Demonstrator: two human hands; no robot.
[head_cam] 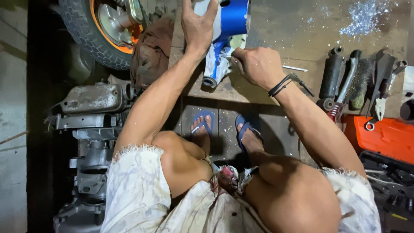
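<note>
I look down at my knees and feet in blue sandals. My left hand [197, 23] rests flat with fingers spread on a blue and white painted metal frame part [224, 32] that lies on a low wooden board [241, 88]. My right hand [258, 64] is closed around a thin metal tool [293, 68], whose tip touches the lower white end of the frame part. A black cord band circles my right wrist.
A wheel with an orange rim [101, 30] and a brown rag [151, 51] lie at upper left. A grey engine block [92, 129] stands to my left. Shock absorbers, a wire brush and pliers [358, 82] lie at right above an orange toolbox [384, 136].
</note>
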